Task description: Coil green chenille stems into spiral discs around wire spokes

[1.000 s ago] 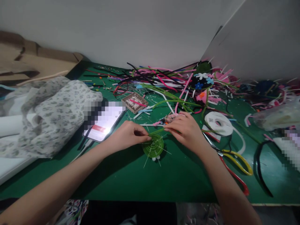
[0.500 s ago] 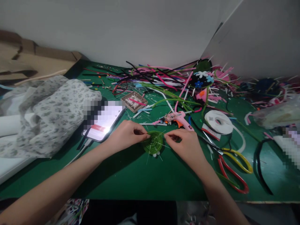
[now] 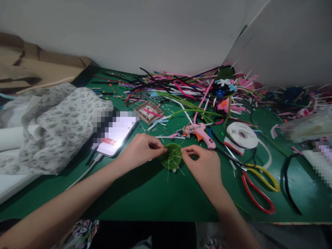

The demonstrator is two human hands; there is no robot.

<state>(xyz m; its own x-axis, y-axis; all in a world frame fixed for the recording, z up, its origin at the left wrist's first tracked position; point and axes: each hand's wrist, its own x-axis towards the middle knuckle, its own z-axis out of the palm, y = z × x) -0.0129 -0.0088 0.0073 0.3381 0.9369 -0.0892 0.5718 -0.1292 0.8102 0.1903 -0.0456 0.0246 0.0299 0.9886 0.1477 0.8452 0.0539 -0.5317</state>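
A green coiled disc [image 3: 170,158], seemingly made of pipe cleaner, is held above the table with thin pale spokes sticking out past its rim. A small white piece [image 3: 174,170] shows at its lower edge. My left hand [image 3: 144,149] pinches the disc's left edge between thumb and forefinger. My right hand [image 3: 202,166] has thumb and finger pressed together at the right edge; whether they hold the rim or a thin spoke is too small to tell. Just beyond, a pink glue gun [image 3: 201,132] lies on its side.
Red-and-yellow-handled scissors [image 3: 245,169] and a white ribbon roll [image 3: 241,135] lie right of my hands. A phone [image 3: 115,135] with a cable lies left, beside floral cloth [image 3: 67,121]. Behind are a small tray [image 3: 148,117] and piled pipe cleaners [image 3: 176,84].
The disc has shifted slightly right and turned a little. My right fingertips have come in against its right edge. My left hand keeps its pinch.
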